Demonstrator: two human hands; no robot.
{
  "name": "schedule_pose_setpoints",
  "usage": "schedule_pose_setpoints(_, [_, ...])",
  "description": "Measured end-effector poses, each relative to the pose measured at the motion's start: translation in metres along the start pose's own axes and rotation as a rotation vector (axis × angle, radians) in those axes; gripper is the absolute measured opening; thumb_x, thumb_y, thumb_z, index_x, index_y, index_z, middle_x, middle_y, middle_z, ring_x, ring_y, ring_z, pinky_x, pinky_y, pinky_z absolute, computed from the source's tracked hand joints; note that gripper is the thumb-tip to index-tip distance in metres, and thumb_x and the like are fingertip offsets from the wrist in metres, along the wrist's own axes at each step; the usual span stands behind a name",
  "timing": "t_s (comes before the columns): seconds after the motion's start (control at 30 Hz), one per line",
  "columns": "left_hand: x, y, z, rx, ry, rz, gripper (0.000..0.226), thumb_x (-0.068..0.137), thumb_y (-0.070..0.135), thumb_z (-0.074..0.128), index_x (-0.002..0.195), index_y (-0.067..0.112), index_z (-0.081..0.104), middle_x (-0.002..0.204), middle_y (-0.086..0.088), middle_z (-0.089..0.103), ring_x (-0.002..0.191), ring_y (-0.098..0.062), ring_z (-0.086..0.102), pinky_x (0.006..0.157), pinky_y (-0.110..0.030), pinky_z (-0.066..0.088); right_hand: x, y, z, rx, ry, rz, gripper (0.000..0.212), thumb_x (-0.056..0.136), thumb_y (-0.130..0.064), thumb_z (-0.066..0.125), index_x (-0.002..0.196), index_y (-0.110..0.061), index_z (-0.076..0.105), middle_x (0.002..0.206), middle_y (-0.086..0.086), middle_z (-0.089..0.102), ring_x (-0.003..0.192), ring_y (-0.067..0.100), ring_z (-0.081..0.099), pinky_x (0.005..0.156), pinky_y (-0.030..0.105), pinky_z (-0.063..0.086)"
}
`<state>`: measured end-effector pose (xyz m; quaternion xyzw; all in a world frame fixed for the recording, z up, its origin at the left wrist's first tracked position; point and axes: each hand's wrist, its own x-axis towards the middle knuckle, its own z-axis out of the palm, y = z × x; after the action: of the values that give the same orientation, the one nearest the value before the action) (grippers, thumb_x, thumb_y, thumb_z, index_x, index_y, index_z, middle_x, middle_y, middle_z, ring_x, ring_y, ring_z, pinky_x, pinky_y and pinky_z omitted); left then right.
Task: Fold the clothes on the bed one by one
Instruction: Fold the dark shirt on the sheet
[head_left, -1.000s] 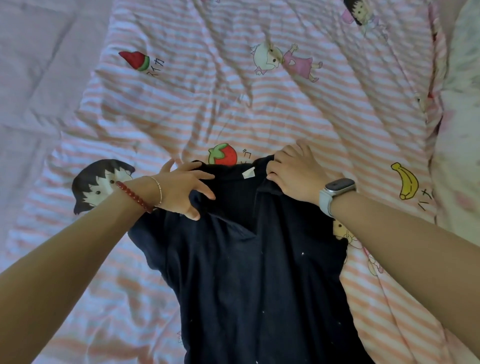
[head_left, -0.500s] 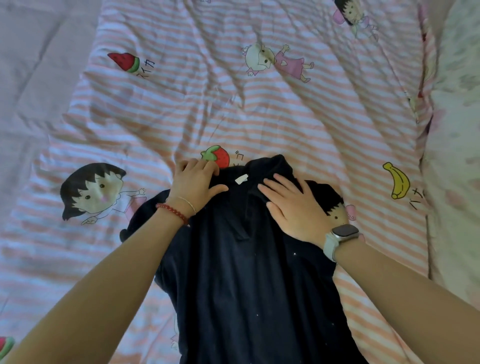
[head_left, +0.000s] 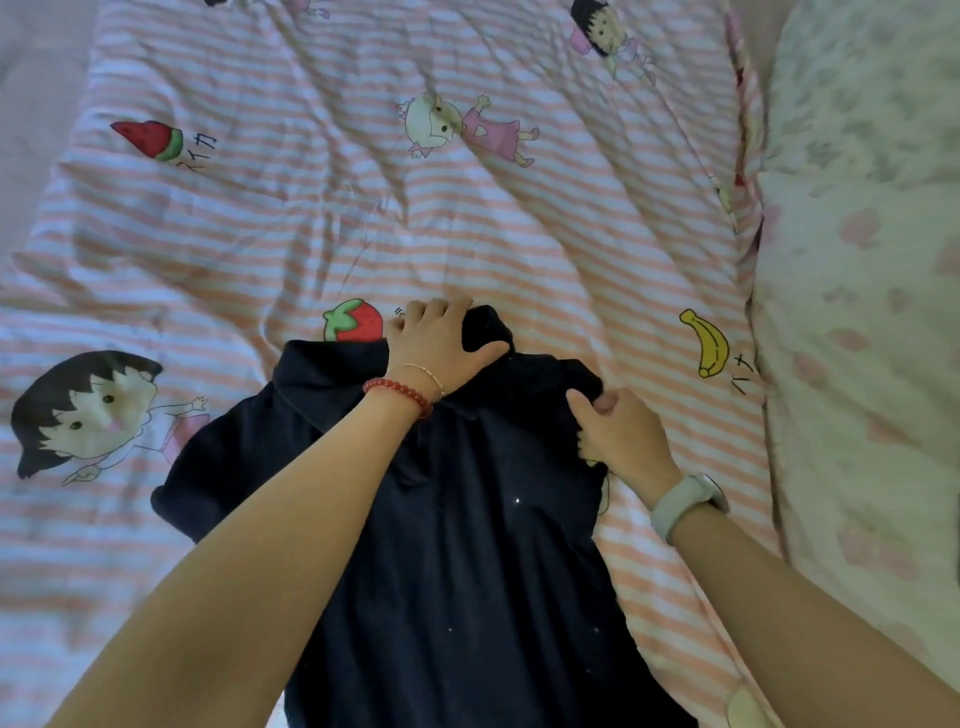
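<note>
— What lies on the striped quilt (head_left: 311, 234)?
— A dark navy shirt (head_left: 467, 545), spread mid-bed below the strawberry print (head_left: 353, 320). The left hand (head_left: 441, 345) curls over its collar, thumb out.
— And further right?
— The right hand (head_left: 621, 434) pinches the shoulder edge. By the banana print (head_left: 707, 342), Japanese characters, hard to read.

The striped bedcover (head_left: 519, 234) has small black Japanese letters printed on it. Beside the watermelon slice (head_left: 150, 139) it reads スイカ. Beside the banana (head_left: 707, 343) it reads バナナ. The letters by the strawberry (head_left: 354, 321) are mostly hidden.
</note>
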<state>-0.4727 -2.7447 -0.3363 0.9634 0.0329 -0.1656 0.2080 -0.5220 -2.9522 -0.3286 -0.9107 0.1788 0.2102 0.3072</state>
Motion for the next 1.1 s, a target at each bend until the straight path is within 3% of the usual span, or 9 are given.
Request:
schedule_pose_setpoints(0.07, [0.008, 0.006, 0.003, 0.018, 0.01, -0.015, 0.055, 0.087, 0.055, 0.049, 0.127, 0.017, 0.05, 0.127, -0.008, 0.051, 0.12, -0.028, 0.041, 0.099, -0.043, 0.027, -0.003, -0.001, 0.008, 0.134, -0.03, 0.028, 0.034, 0.085, -0.046, 0.056, 0.07, -0.016, 0.048, 0.066, 0.001, 0.057, 0.06, 0.019, 0.055, 0.053, 0.027, 0.041])
schedule_pose_setpoints(0.13, [0.012, 0.007, 0.003, -0.179, 0.09, -0.016, 0.041, 0.091, 0.044, 0.051, 0.114, 0.011, 0.058, 0.114, -0.01, 0.057, 0.108, -0.028, 0.05, 0.095, -0.039, 0.032, -0.005, -0.005, 0.014, 0.262, 0.0, 0.02, 0.028, 0.088, -0.034, 0.058, 0.066, -0.018, 0.051, 0.064, -0.003, 0.054, 0.057, 0.011, 0.053, 0.05, 0.021, 0.041])
schedule_pose_setpoints(0.23, [0.006, 0.004, -0.001, -0.56, 0.172, -0.008, 0.027, 0.093, 0.027, 0.053, 0.105, 0.004, 0.06, 0.103, -0.013, 0.06, 0.095, -0.024, 0.054, 0.081, -0.026, 0.037, -0.002, -0.014, 0.018, 0.435, 0.032, 0.02, 0.01, 0.092, -0.023, 0.053, 0.085, -0.016, 0.05, 0.077, -0.006, 0.05, 0.065, 0.004, 0.047, 0.053, 0.014, 0.036])
schedule_pose_setpoints(0.4, [-0.001, -0.003, -0.003, -0.754, 0.277, -0.049, 0.012, 0.096, 0.019, 0.048, 0.092, 0.011, 0.056, 0.078, 0.011, 0.056, 0.077, -0.012, 0.05, 0.065, -0.016, 0.038, 0.003, -0.011, -0.005, 0.541, 0.122, -0.142, 0.007, 0.099, -0.021, 0.039, 0.097, -0.015, 0.035, 0.073, -0.005, 0.038, 0.058, 0.007, 0.037, 0.048, 0.008, 0.034])
schedule_pose_setpoints(0.53, [0.004, 0.008, 0.006, -0.46, 0.243, -0.104, 0.028, 0.098, 0.026, 0.041, 0.119, 0.01, 0.052, 0.106, -0.008, 0.061, 0.104, -0.031, 0.052, 0.091, -0.039, 0.038, 0.014, -0.003, -0.024, 0.488, 0.235, -0.278, 0.014, 0.096, -0.016, 0.047, 0.104, -0.014, 0.035, 0.085, -0.011, 0.042, 0.069, -0.005, 0.047, 0.062, 0.009, 0.036])
schedule_pose_setpoints(0.63, [0.003, 0.024, 0.012, -0.15, 0.2, -0.157, 0.049, 0.096, 0.03, 0.042, 0.143, 0.023, 0.029, 0.141, -0.007, 0.04, 0.129, -0.029, 0.034, 0.106, -0.047, 0.02, 0.015, 0.004, -0.028, 0.415, 0.117, -0.149, 0.047, 0.092, -0.03, 0.054, 0.132, -0.017, 0.031, 0.091, -0.004, 0.051, 0.082, 0.005, 0.053, 0.072, 0.024, 0.045])
schedule_pose_setpoints(0.73, [-0.023, 0.037, 0.01, -0.126, 0.3, -0.132, 0.058, 0.093, 0.028, 0.045, 0.146, 0.025, 0.023, 0.15, -0.004, 0.027, 0.138, -0.024, 0.022, 0.11, -0.049, 0.01, 0.002, 0.025, -0.027, 0.397, 0.049, -0.01, 0.062, 0.088, -0.042, 0.057, 0.138, -0.02, 0.027, 0.088, -0.008, 0.054, 0.08, 0.006, 0.055, 0.064, 0.019, 0.041])
schedule_pose_setpoints(0.9, [-0.127, 0.043, 0.04, -0.11, 0.347, 0.027, 0.052, 0.086, 0.025, 0.058, 0.136, 0.017, 0.045, 0.145, -0.011, 0.038, 0.136, -0.034, 0.03, 0.107, -0.061, 0.012, -0.044, 0.06, -0.017, 0.37, -0.062, 0.087, 0.033, 0.086, -0.048, 0.054, 0.103, -0.019, 0.055, 0.09, 0.0, 0.062, 0.076, 0.012, 0.057, 0.06, 0.019, 0.038])
schedule_pose_setpoints(1.1, [-0.207, 0.032, 0.093, 0.106, 0.11, 0.046, 0.058, 0.078, 0.028, 0.072, 0.131, 0.015, 0.053, 0.143, -0.015, 0.042, 0.134, -0.043, 0.031, 0.1, -0.068, 0.02, -0.113, 0.085, 0.002, 0.098, -0.138, 0.002, 0.015, 0.083, -0.051, 0.056, 0.084, -0.038, 0.049, 0.075, -0.019, 0.055, 0.073, -0.015, 0.051, 0.057, 0.009, 0.035])
